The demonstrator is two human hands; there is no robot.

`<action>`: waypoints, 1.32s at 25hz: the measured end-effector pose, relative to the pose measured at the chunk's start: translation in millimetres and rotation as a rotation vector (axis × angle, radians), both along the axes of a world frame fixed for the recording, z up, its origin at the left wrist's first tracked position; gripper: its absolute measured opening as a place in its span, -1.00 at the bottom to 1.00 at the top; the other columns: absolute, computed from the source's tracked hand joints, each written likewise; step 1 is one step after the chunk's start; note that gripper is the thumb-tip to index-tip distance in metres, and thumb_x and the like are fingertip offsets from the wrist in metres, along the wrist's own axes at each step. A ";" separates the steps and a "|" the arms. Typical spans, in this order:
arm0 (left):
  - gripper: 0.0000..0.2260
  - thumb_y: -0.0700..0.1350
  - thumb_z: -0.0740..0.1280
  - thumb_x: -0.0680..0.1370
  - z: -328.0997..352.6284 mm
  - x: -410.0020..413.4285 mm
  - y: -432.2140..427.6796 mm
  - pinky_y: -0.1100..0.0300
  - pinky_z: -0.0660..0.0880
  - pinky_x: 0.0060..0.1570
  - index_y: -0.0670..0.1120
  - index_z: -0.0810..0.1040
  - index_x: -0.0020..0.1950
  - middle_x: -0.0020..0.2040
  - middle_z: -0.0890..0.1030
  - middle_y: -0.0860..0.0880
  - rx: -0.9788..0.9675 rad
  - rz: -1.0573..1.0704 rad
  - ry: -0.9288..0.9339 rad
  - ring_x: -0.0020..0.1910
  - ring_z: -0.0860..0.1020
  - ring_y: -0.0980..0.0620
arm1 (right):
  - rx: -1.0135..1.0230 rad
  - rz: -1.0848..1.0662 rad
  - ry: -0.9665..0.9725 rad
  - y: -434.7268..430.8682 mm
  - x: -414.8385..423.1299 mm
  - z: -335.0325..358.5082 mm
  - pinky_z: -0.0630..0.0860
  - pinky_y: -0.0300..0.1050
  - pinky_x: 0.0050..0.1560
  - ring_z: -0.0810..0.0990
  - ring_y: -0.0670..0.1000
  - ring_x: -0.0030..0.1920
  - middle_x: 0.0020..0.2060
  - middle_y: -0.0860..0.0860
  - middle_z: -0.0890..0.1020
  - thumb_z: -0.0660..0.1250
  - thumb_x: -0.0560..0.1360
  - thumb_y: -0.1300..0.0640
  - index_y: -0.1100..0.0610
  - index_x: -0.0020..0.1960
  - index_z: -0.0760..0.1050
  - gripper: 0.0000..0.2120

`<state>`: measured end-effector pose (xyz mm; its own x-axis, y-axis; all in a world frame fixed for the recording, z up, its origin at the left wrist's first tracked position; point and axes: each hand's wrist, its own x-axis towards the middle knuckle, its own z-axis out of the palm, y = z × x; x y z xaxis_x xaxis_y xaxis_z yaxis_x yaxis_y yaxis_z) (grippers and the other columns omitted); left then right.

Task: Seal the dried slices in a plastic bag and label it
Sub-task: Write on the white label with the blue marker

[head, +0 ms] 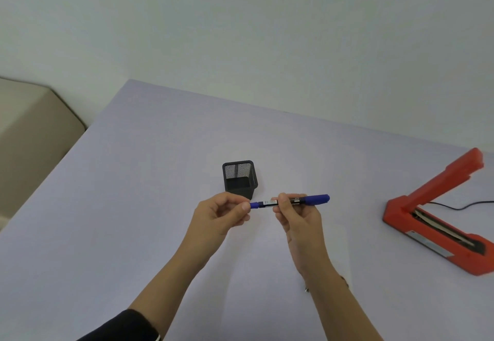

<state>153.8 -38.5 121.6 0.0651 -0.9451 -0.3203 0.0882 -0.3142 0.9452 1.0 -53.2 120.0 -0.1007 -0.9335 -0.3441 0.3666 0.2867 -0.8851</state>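
- Lavender table (133,207), wide, mostly bare; no bag or dried slices in view, so can't tell if sealing done.
- Red heat sealer (438,215) far right, arm raised, cord trailing off behind.
- Black mesh pen cup (239,179) centre, just behind hands, looks empty.
- Left hand (222,213) pinching small blue cap end of marker w/ thumb + fingertips.
- Right hand (296,212) gripping barrel mid-length, bigger blue end poking out right.
- Blue marker (290,201) held level between both hands, above table, in front of cup.
- Step, by the look: labelling prep, uncapping marker.
- Next likely needs: straight pull apart along barrel, firm hold, then bag brought in to write on.
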 end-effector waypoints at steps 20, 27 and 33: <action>-0.92 -0.20 0.34 0.50 -23.7 1.6 -39.4 0.30 0.55 -0.20 -0.11 0.64 -0.15 -0.34 0.64 -0.02 0.086 0.131 0.210 -0.32 0.57 0.09 | -0.060 0.121 0.123 -51.4 -4.8 -8.7 0.53 -0.29 -0.18 0.55 -0.13 -0.30 -0.14 -0.02 0.59 0.27 0.52 0.18 0.04 -0.07 0.40 -0.93; -0.72 -0.08 0.19 0.60 -48.6 16.5 -76.6 0.48 0.43 -0.06 -0.04 0.46 0.30 0.14 0.55 0.03 0.030 0.078 -0.495 0.06 0.54 0.08 | -0.284 0.080 0.637 -113.8 -1.6 -36.4 0.53 -0.22 -0.19 0.59 -0.03 -0.28 -0.24 0.03 0.60 0.29 0.53 0.16 0.04 -0.08 0.40 -0.93; -0.66 -0.21 0.14 0.58 -80.5 13.7 -85.8 0.22 0.40 -0.14 -0.01 0.39 0.34 0.03 0.60 -0.02 0.041 -0.074 -0.657 -0.03 0.60 -0.04 | -0.433 0.507 1.043 -132.7 35.4 -84.4 0.58 -0.04 -0.13 0.59 0.05 -0.20 -0.16 0.02 0.57 0.29 0.52 0.15 0.11 0.02 0.48 -0.91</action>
